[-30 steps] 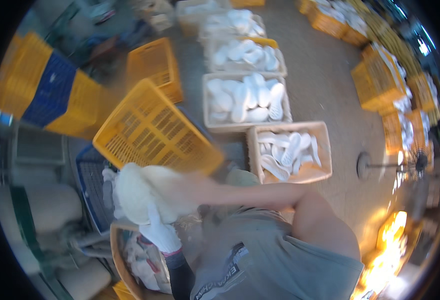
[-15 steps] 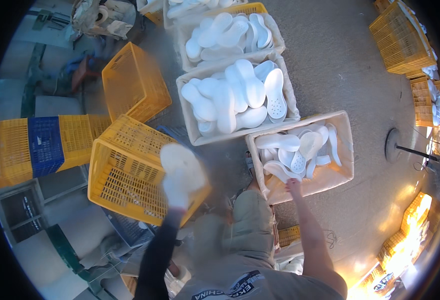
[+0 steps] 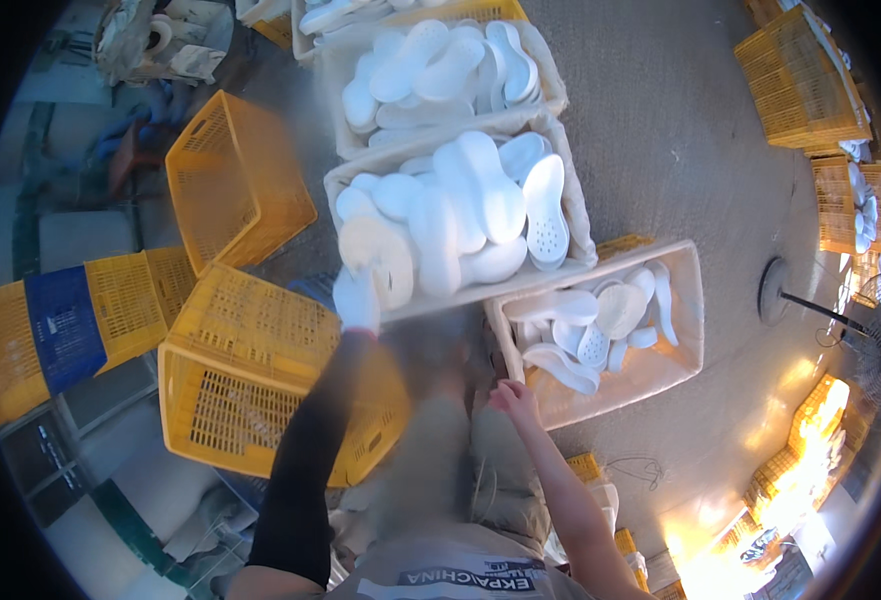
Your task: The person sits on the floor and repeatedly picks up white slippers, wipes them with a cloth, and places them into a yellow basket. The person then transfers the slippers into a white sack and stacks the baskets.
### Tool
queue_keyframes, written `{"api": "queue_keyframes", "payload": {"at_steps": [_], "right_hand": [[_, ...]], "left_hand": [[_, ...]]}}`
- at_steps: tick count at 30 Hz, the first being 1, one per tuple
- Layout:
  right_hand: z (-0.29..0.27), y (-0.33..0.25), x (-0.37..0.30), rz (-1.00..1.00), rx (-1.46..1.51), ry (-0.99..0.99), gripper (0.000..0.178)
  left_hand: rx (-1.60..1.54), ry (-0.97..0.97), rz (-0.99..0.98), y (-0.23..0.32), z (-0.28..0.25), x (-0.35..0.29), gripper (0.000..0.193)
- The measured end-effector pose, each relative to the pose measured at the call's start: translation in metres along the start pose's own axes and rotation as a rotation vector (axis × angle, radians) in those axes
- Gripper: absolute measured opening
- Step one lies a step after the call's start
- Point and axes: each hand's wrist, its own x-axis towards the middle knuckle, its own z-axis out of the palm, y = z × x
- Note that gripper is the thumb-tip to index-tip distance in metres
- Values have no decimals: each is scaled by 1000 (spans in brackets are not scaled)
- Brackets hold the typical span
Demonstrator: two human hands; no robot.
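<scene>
My left hand (image 3: 358,300), in a white glove with a black sleeve above it, is closed on cream-white shoe soles (image 3: 373,250). It holds them over the left edge of a cloth-lined crate (image 3: 460,300) heaped with white soles (image 3: 435,225). My bare right hand (image 3: 512,396) is beside the near left corner of a second lined crate (image 3: 650,385), its fingers curled and nothing showing in them. Inside that crate lie several white soles (image 3: 565,365), some with small holes, and a cream one (image 3: 621,310).
A tilted yellow crate (image 3: 230,410) stands left of my legs, with another yellow crate (image 3: 235,190) behind it. A further lined crate of soles (image 3: 550,75) is at the far side. A fan (image 3: 775,290) on a black pole and stacked crates (image 3: 800,80) stand at the right.
My left hand has carried its soles from over the yellow crate forward to the heaped lined crate. My right hand has left a sole in the right crate and drawn back left toward me.
</scene>
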Motion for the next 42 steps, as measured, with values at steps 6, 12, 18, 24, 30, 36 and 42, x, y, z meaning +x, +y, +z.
{"api": "queue_keyframes", "payload": {"at_steps": [6,12,18,24,30,36,42], "right_hand": [[9,-47,9,-24,-116,110,33],[43,-43,58,-230,-438,-29,33],[-15,-26,118,181,413,201,46],[-158,-37,173,-211,305,912,50],[-254,-58,183,-450,-1214,1122,45],[-250,-147,185,-664,-641,677,50],[-350,-374,311,-932,-865,1222,56]], "left_hand": [[213,-43,160,25,27,136,32],[-349,-207,321,102,109,267,72],[250,-156,317,-105,69,226,59],[362,-364,-367,-342,63,200,63],[-277,-337,-504,-308,90,147,43],[-52,-463,-437,-190,200,64,45],[-145,-453,-719,-155,301,47,46]]}}
